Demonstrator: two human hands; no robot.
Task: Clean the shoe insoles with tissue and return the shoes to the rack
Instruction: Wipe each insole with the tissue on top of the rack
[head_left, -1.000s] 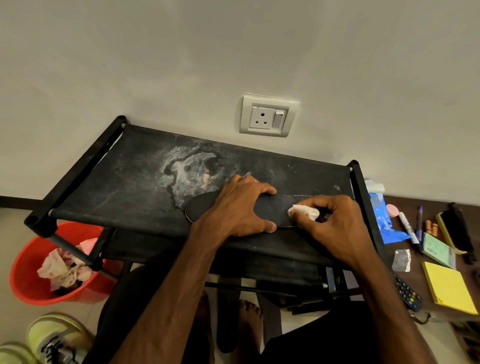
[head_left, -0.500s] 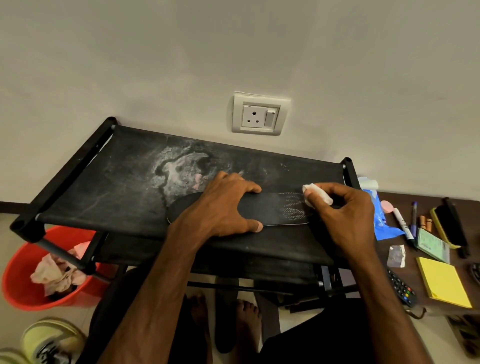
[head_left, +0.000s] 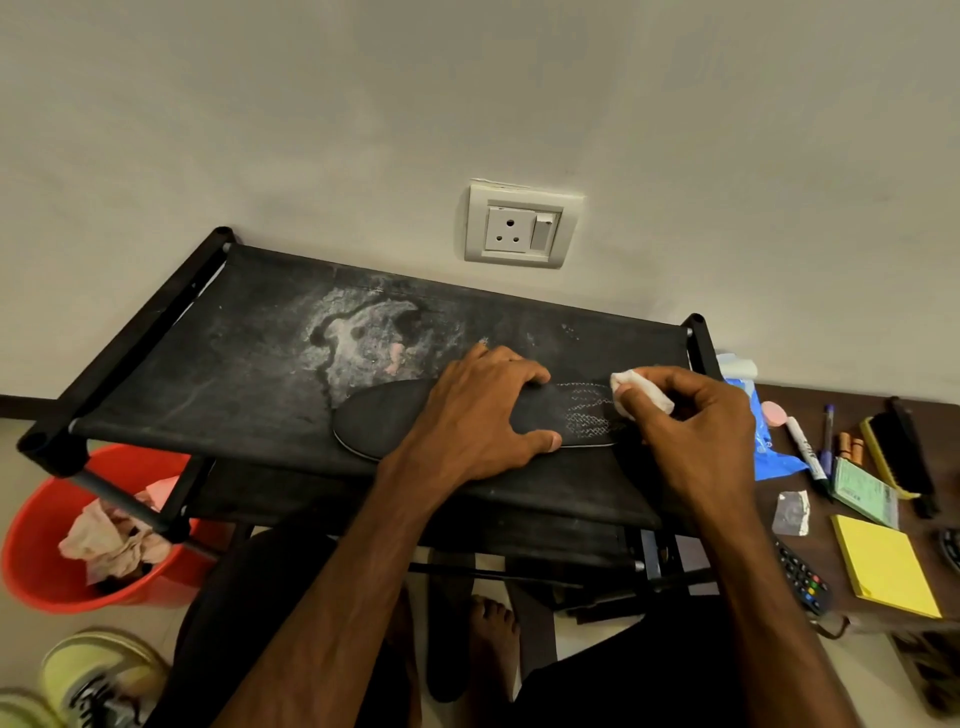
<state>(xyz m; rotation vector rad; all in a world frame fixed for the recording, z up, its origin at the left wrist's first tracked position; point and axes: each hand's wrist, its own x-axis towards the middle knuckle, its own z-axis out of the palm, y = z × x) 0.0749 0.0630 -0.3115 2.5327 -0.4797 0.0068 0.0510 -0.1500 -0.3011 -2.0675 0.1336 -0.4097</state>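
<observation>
Black insole (head_left: 395, 423) flat on dusty black rack shelf (head_left: 208, 364), crumpled white tissue (head_left: 641, 397) touching its white-patterned right end

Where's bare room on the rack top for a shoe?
Free: left half of the rack top, between the left rail and the white stain. Crowded: front right, where the left hand pins the insole and the right hand wipes with tissue; the side table is cluttered.

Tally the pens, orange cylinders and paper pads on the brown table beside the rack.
Pens: 2, white marker and blue pen
Small orange cylinders: 2
Paper pads: 2, green pad and yellow sticky-note pad
Total: 6
</observation>
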